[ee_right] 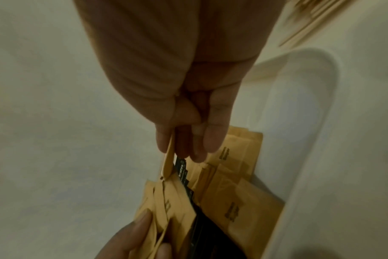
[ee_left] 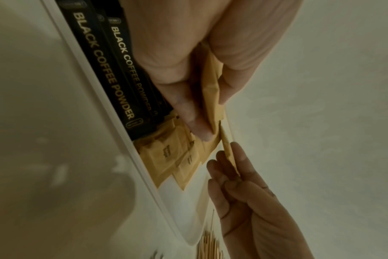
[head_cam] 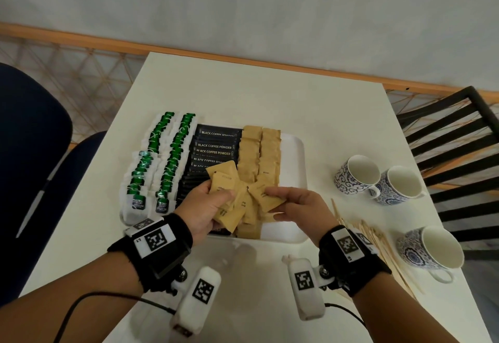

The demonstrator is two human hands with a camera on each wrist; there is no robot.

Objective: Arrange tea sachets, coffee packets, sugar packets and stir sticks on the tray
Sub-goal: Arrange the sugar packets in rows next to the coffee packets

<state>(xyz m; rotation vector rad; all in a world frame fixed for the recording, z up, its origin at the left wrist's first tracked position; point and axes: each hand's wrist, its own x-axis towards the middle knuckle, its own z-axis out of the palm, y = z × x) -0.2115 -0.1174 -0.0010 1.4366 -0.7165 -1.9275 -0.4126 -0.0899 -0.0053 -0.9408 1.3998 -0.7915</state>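
Note:
A white tray (head_cam: 295, 151) holds rows of green tea sachets (head_cam: 172, 153), black coffee packets (head_cam: 213, 146) and brown sugar packets (head_cam: 259, 151). Above its near half, my left hand (head_cam: 205, 207) grips a fanned bunch of brown sugar packets (head_cam: 224, 189). My right hand (head_cam: 294, 205) pinches one brown sugar packet (head_cam: 266, 197) between thumb and fingers, right beside that bunch. The left wrist view shows the held bunch (ee_left: 212, 98) above the tray rim (ee_left: 113, 115). In the right wrist view the pinched packet (ee_right: 168, 159) hangs edge-on. Wooden stir sticks (head_cam: 378, 245) lie on the table right of the tray.
Three blue-patterned white cups (head_cam: 356, 175) (head_cam: 399, 186) (head_cam: 429, 248) stand on the white table (head_cam: 256, 94) at the right. A dark slatted chair (head_cam: 453, 137) is beyond the right edge, a blue chair (head_cam: 32, 137) at the left.

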